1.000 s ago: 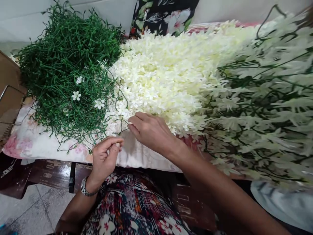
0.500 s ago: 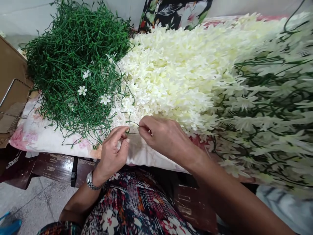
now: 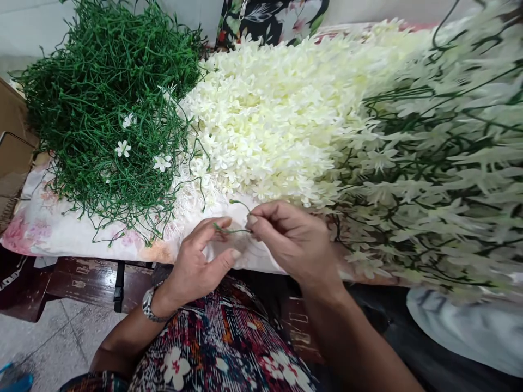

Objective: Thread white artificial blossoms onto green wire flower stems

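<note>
My right hand (image 3: 296,242) pinches a thin green artificial flower stem (image 3: 241,231) between thumb and fingertips. Two ends of the stem stick out to the left, one curving up with a small bud-like tip, the other reaching my left hand (image 3: 200,267). That hand has its thumb and index finger apart, the lower stem tip beside the index finger. Behind on the left rises a heap of green plastic stems (image 3: 118,76). To its right spreads a pile of loose white petal flowers (image 3: 261,120). Pale stringy stamens (image 3: 180,201) lie between the two.
White flowers on green stems (image 3: 408,218) crowd the right side, close to my right forearm. A floral cloth (image 3: 134,247) covers the work surface. A cardboard box (image 3: 12,158) with a wire stands far left; a dark floral pouch (image 3: 273,22) lies at the back.
My right hand has drawn the stem clear of the heap and turned, its thumb now facing me. My left hand has opened wider. The view has shifted slightly right.
</note>
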Tool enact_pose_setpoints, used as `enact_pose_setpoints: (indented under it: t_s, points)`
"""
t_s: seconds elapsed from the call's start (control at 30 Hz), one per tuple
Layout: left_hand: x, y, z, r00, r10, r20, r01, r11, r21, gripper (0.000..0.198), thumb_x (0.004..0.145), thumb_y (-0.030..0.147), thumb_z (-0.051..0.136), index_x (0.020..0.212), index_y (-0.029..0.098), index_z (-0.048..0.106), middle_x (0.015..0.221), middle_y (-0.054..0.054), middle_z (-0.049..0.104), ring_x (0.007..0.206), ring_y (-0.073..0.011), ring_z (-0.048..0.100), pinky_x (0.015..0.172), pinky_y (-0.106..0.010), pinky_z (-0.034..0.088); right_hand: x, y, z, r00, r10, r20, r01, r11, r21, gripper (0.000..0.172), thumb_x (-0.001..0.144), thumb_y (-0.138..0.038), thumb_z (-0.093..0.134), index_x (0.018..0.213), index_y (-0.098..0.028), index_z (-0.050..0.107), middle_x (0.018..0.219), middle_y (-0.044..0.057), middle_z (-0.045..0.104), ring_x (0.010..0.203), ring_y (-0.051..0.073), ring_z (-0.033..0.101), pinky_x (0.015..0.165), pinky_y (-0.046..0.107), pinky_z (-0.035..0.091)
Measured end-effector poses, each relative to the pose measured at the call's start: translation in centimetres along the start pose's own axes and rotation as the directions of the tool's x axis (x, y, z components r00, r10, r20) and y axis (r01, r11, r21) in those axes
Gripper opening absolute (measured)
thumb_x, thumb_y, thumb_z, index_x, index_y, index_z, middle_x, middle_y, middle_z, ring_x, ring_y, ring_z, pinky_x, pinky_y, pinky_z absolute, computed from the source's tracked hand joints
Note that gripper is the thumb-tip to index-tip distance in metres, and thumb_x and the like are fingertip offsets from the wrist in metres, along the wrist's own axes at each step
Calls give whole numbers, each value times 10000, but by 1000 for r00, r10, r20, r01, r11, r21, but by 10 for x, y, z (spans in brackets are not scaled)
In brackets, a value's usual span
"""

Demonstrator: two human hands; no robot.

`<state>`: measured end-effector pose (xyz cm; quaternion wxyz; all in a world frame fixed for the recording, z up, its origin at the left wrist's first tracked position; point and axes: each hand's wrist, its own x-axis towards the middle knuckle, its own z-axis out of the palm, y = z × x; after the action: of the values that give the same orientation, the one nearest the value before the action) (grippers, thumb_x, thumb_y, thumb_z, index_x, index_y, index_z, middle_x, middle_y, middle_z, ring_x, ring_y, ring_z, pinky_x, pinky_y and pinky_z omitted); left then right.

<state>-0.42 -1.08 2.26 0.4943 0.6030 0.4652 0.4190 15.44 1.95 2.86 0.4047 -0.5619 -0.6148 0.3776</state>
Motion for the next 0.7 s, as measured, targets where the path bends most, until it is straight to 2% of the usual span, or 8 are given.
enact_pose_setpoints:
  t_s: [0.07, 0.17, 0.27, 0.33, 0.4, 0.47, 0.53, 0.7]
  points:
    - [4, 2, 7, 1000, 3, 18, -1, 995, -98, 470, 766, 280, 567, 1209, 194, 436, 1212, -106, 492, 1050, -199, 517, 897, -345, 443, -8, -2, 13, 998, 38, 44, -44, 988, 147, 89, 759, -252, 524, 732, -170, 541, 587, -31, 540, 507, 68, 488, 486, 189, 395]
    - [8, 3, 13, 995, 51, -91, -66, 983, -173, 271, 825, 243, 486, 1086, 206, 547, 1138, -74, 550, 1077, -181, 503, 942, -347, 405, -19, -6, 29, 996, 3, 89, -21, 980, 197, 104, 784, -233, 485, 726, -164, 535, 598, -30, 546, 527, 64, 493, 496, 183, 401]
    - [8, 2, 12, 973, 79, -215, -120, 976, -182, 188, 846, 206, 444, 832, 196, 631, 952, -49, 612, 981, -161, 547, 893, -339, 431, -26, -9, 32, 984, -145, 105, 142, 989, 37, 108, 794, -194, 463, 745, -152, 551, 602, -23, 542, 537, 65, 486, 509, 190, 399]
    - [6, 0, 6, 964, 57, -261, -107, 978, -181, 179, 836, 222, 464, 773, 188, 628, 919, -52, 604, 892, -153, 569, 817, -321, 463, -29, -8, 23, 948, -287, 137, 300, 950, -89, 101, 793, -154, 459, 786, -143, 559, 649, 0, 571, 578, 74, 510, 544, 202, 418]
    - [4, -3, -1, 957, 15, -290, -77, 976, -203, 155, 822, 232, 489, 770, 177, 624, 921, -51, 574, 675, -99, 561, 644, -264, 480, -29, -3, 6, 907, -389, 162, 418, 882, -218, 113, 790, -119, 456, 826, -141, 561, 711, 25, 599, 644, 89, 537, 592, 215, 437]
    - [2, -5, -6, 953, -29, -302, -53, 964, -260, 131, 815, 215, 503, 774, 172, 619, 888, -34, 544, 475, -28, 439, 465, -210, 397, -27, 4, -14, 904, -415, 105, 420, 812, -405, 100, 780, -115, 476, 818, -145, 564, 741, 40, 610, 690, 106, 547, 642, 231, 444]
    - [2, -7, -7, 951, -69, -302, -27, 952, -304, 112, 806, 202, 517, 776, 170, 620, 852, -23, 531, 430, -7, 352, 403, -192, 306, -24, 11, -29, 924, -381, 17, 319, 748, -581, 101, 787, -136, 470, 805, -154, 567, 745, 43, 602, 687, 119, 538, 657, 243, 435]
    - [3, -9, 1, 968, -114, -222, 42, 952, -303, 117, 792, 230, 540, 762, 170, 636, 734, -11, 540, 443, -24, 350, 397, -195, 252, -15, 19, -33, 928, -336, 161, 343, 604, -719, 165, 819, -162, 418, 776, -154, 576, 722, 51, 572, 725, 143, 527, 695, 253, 404]
